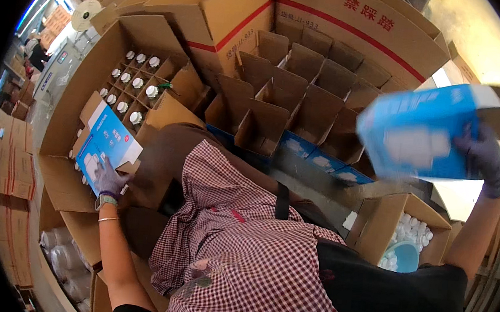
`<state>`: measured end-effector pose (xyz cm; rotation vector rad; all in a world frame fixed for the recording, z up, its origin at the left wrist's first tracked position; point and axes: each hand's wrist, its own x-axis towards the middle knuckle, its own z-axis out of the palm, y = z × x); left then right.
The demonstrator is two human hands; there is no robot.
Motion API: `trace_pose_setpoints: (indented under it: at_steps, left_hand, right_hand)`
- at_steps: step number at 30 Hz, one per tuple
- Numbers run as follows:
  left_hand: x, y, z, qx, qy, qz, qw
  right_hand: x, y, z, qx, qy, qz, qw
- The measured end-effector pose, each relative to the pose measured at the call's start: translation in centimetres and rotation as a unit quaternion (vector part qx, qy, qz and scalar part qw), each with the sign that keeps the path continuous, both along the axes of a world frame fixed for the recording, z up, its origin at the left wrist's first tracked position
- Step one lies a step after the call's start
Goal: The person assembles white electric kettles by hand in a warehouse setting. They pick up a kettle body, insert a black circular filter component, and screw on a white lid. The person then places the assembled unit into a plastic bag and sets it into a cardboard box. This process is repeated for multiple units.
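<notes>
My left hand [108,177], in a grey glove, grips the lower end of a blue and white cardboard box [107,143] with its fingers over the printed face. This box slants over a large carton [65,122] of white-capped bottles [138,82] standing between cardboard dividers. At the far right my right hand [487,158], also gloved, is closed on the side of a second blue box [415,132], held up in the air and slightly blurred. That box has a raised flap at its right end. The fingers behind it are partly hidden.
Several open blue boxes [301,145] with brown insides stand in rows ahead, before a tall carton [356,28] with a red stripe. At lower right a carton [369,226] holds small white pieces and a light blue bowl [406,257]. Wrapped clear containers [65,259] lie lower left.
</notes>
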<state>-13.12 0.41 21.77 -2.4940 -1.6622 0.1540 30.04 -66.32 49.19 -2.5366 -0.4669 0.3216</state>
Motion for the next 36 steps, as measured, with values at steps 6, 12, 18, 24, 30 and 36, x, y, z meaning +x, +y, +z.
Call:
trace_pose_setpoints:
  at_steps: [6, 12, 18, 24, 30, 36]
  left_hand:
    - [-2.4, 3.0, -3.9, -0.102, 0.081, 0.135, 0.982]
    - [-2.7, 1.9, -4.5, -0.062, 0.088, 0.019, 0.994]
    - [-2.4, 1.1, -2.1, -0.073, 0.086, 0.008, 0.994]
    - [-7.0, -2.1, 5.0, 0.01, 0.047, -0.067, 0.997]
    - [-4.7, -10.4, 19.2, 0.194, -0.08, -0.183, 0.96]
    - [-3.1, -28.0, 34.7, 0.314, -0.086, -0.307, 0.894]
  right_hand:
    - [-1.9, 8.8, -18.8, -0.215, 0.034, 0.313, 0.925]
    - [-5.2, 21.3, -40.3, -0.147, -0.027, 0.379, 0.913]
    - [-3.8, 25.2, -53.1, -0.195, 0.001, 0.391, 0.9]
    - [-3.5, 30.6, -30.7, -0.428, 0.149, 0.522, 0.723]
    - [-8.6, 38.6, -16.3, 0.256, -0.119, 0.527, 0.802]
    - [-18.2, 39.8, -4.4, 0.405, 0.022, 0.765, 0.501]
